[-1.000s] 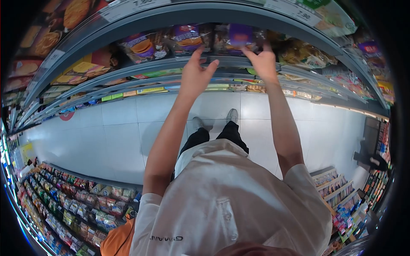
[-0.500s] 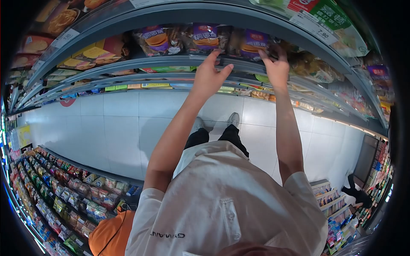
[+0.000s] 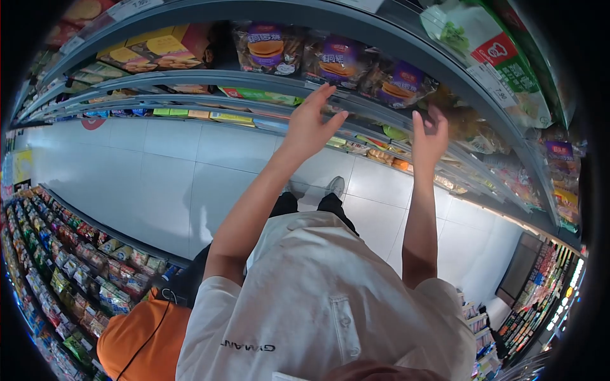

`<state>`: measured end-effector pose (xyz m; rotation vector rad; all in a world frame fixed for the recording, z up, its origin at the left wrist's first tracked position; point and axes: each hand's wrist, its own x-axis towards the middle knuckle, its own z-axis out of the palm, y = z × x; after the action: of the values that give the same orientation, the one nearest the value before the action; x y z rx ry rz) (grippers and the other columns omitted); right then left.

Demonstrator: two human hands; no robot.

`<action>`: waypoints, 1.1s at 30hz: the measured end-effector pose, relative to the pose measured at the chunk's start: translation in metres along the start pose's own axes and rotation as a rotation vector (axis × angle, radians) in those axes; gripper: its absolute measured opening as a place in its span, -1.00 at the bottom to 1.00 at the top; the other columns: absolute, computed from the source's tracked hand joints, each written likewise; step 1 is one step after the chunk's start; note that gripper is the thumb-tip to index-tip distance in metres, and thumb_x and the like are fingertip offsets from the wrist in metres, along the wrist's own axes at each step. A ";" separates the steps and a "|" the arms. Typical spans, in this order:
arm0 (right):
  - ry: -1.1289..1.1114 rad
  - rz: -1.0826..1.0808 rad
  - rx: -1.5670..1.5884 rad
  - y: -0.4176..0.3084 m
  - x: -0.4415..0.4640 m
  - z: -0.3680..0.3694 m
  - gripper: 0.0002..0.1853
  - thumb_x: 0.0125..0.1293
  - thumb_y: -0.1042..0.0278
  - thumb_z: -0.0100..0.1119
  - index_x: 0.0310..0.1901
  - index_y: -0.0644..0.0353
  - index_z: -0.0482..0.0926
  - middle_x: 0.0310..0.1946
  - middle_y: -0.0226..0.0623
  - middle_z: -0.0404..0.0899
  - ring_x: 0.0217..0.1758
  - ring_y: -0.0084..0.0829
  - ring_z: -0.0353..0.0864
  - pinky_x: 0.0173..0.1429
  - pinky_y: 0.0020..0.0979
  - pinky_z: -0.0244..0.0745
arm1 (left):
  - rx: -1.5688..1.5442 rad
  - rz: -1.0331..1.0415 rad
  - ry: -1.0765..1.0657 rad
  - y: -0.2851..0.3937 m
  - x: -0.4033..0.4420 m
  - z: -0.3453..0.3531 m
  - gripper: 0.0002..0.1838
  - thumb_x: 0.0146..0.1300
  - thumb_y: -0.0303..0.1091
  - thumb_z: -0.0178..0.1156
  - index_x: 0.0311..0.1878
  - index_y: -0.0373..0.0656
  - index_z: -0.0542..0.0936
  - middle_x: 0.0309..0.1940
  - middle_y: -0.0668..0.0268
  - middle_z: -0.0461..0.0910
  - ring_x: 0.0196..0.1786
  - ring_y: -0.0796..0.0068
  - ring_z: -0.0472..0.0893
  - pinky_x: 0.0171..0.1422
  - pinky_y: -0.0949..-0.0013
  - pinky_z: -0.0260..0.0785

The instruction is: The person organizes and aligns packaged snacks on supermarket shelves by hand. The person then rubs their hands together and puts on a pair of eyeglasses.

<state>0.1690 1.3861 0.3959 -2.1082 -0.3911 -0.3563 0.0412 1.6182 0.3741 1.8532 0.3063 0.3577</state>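
Observation:
Three purple-labelled snack bags stand side by side on a shelf: a left bag (image 3: 265, 49), a middle bag (image 3: 337, 58) and a right bag (image 3: 399, 84). My left hand (image 3: 311, 124) is at the shelf's front edge just below the middle bag, thumb and fingers apart, holding nothing. Below and right of the right bag, my right hand (image 3: 430, 134) is raised with its fingers apart and slightly curled, also holding nothing. Clear bags of a brownish food (image 3: 473, 127) lie on the shelf behind and right of my right hand.
Yellow boxes (image 3: 159, 47) stand left of the bags. A green and white package (image 3: 502, 70) sits on the upper shelf at the right. Lower shelves hold more packets. Behind at the left are a person in orange (image 3: 143, 336) and a snack rack (image 3: 70, 273).
The view has turned, and the shelf slants more down to the right. My right hand has come away from the right bag, which its fingers overlapped before. My left hand stays near the shelf edge.

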 end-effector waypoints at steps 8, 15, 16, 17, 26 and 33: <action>-0.296 -0.250 0.187 -0.084 -0.011 0.041 -0.68 0.22 0.44 0.38 0.01 0.27 0.64 -0.05 -0.21 0.67 -0.03 -0.47 0.66 -0.04 -0.47 0.55 | 0.036 0.034 0.118 -0.021 -0.028 -0.034 -0.42 0.27 -0.30 0.33 0.32 -0.30 0.45 0.24 0.10 0.54 0.22 0.31 0.56 0.14 0.35 0.48; -0.421 -0.053 0.162 -0.104 0.028 0.097 -0.53 0.30 0.27 0.32 0.17 0.34 0.54 -0.22 -0.28 0.71 -0.26 -0.59 0.61 -0.11 -0.54 0.49 | -0.044 -0.234 0.075 -0.051 -0.090 -0.061 -0.49 0.26 -0.28 0.34 0.25 -0.22 0.52 0.13 0.12 0.61 0.13 0.32 0.62 0.12 0.30 0.48; -0.391 -0.101 0.118 -0.109 0.030 0.101 -0.50 0.30 0.25 0.33 0.19 0.34 0.53 -0.22 -0.27 0.72 -0.28 -0.59 0.61 -0.11 -0.54 0.49 | -0.062 -0.248 0.099 -0.063 -0.101 -0.062 -0.49 0.25 -0.27 0.35 0.24 -0.21 0.54 0.11 0.09 0.62 0.10 0.28 0.63 0.06 0.30 0.49; -0.415 -0.067 -0.034 -0.119 0.029 0.101 -0.46 0.29 0.24 0.32 0.24 0.33 0.50 -0.21 -0.25 0.72 -0.28 -0.54 0.62 -0.09 -0.51 0.49 | -0.080 -0.263 0.123 -0.078 -0.114 -0.060 -0.50 0.23 -0.26 0.35 0.22 -0.20 0.55 0.09 0.06 0.62 0.07 0.24 0.64 0.00 0.29 0.50; -0.321 -0.218 -0.147 -0.126 0.035 0.122 -0.42 0.30 0.19 0.28 0.30 0.27 0.45 -0.09 -0.20 0.73 -0.26 -0.37 0.69 -0.04 -0.40 0.54 | -0.099 -0.461 0.069 -0.124 -0.184 -0.072 -0.51 0.28 -0.26 0.32 0.23 -0.22 0.54 0.12 0.12 0.63 0.12 0.26 0.63 0.07 0.30 0.48; -0.316 -0.245 -0.227 -0.125 0.036 0.118 -0.48 0.32 0.17 0.25 0.22 0.29 0.52 -0.18 -0.22 0.73 -0.39 -0.38 0.66 -0.16 -0.37 0.54 | -0.036 -0.479 0.011 -0.137 -0.196 -0.065 -0.50 0.29 -0.25 0.31 0.25 -0.24 0.51 0.14 0.11 0.62 0.11 0.23 0.64 0.06 0.31 0.50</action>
<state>0.1625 1.5552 0.4427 -2.3506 -0.8327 -0.2138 -0.1685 1.6415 0.2446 1.6782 0.7282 0.0419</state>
